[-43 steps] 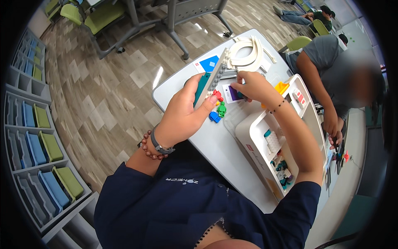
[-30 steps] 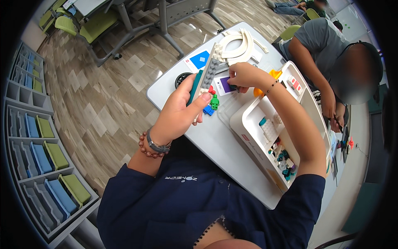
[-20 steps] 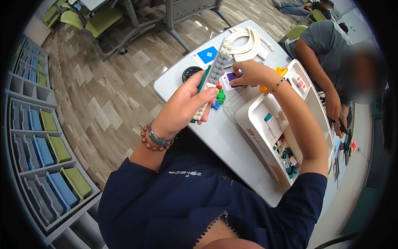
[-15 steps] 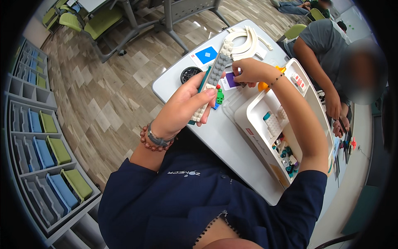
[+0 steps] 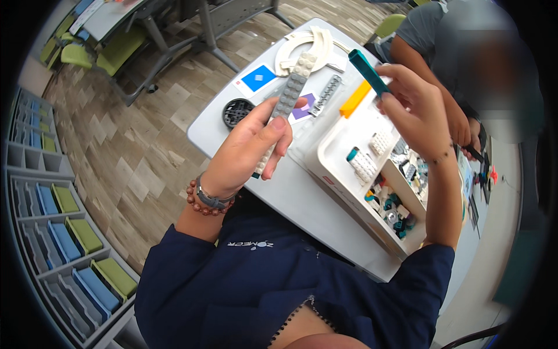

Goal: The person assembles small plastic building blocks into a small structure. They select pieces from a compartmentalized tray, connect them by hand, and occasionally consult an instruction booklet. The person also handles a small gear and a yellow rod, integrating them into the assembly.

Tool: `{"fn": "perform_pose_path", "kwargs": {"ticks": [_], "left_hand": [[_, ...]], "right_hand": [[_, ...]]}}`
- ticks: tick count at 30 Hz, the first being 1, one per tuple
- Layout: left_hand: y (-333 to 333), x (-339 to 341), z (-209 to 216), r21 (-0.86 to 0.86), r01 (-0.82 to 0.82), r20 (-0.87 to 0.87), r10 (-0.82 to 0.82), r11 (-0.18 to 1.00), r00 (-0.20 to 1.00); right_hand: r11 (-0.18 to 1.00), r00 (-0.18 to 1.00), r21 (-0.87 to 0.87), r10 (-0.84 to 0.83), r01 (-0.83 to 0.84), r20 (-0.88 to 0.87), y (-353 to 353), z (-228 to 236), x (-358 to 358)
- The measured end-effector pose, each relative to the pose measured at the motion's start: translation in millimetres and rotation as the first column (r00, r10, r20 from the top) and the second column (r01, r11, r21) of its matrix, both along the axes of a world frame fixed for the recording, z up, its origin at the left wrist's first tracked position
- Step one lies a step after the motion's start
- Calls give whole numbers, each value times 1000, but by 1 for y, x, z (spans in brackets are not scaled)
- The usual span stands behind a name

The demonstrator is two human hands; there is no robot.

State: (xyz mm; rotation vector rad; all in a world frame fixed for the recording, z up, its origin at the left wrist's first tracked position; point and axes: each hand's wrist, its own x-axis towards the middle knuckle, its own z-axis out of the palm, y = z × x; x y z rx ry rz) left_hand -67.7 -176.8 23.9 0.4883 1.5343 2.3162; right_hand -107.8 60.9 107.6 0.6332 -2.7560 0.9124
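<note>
I see loose bricks [image 5: 396, 213] in the white tray [image 5: 347, 195]; the left hand [image 5: 247, 148] grips studded plates [image 5: 289, 96] above the desk [image 5: 311, 210], the right hand [image 5: 419, 113] (earlier beside the purple card [image 5: 304, 110]) pinches a teal beam [image 5: 367, 71] over the tray's far edge.

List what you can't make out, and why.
Teal beam's lower end, head view: hidden by right hand.
Part of purple card, head view: covered by left hand and grey studded strip.
Loose bricks in white tray, head view: too small to identify.
Background table, head view: cut off by upper edge.
</note>
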Motion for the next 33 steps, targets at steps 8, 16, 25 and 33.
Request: {"fn": "perform_pose_path", "kwargs": {"ticks": [8, 16, 25, 33], "left_hand": [[51, 10, 18, -182, 27, -62, -39, 983, 997], [108, 29, 39, -165, 223, -123, -244, 961, 962], [133, 26, 39, -240, 531, -22, -552, 812, 834], [135, 25, 46, -541, 305, -327, -530, 784, 782]], "right_hand": [[979, 762, 203, 131, 0, -634, 44, 17, 88], [989, 781, 144, 75, 19, -620, 86, 0, 149], [590, 994, -807, -97, 22, -43, 132, -13, 171], [710, 973, -685, -232, 163, -10, 127, -12, 165]]}}
